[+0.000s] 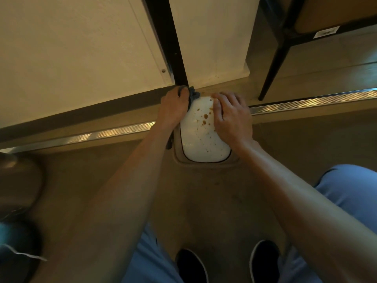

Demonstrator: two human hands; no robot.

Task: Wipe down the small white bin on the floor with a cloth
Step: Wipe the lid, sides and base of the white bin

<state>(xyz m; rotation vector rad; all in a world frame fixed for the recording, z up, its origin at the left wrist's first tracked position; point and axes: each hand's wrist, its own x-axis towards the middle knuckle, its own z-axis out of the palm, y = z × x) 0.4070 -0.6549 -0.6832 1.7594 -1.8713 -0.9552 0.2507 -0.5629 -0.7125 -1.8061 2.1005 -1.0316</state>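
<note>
Small white bin (201, 137): on the floor (204, 201), centre, near a metal threshold strip (306, 100). Lid brown-spotted, evidently unwiped. Left hand (173, 107) grips a grey cloth (193, 94) at the far-left corner; right hand (230, 117) rests, fingers curved, on the right edge. Beyond: pale wall panels (81, 48), possibly doors; chair leg (271, 70) far right.

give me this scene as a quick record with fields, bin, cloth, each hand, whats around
bin: small white bin on the floor, lid spattered with brown spots
cloth: dark grey cloth at the bin's far left corner
left hand: left hand grips the cloth against the bin's left side
right hand: right hand rests on the lid's right edge
around: metal floor strip, chair leg
</note>
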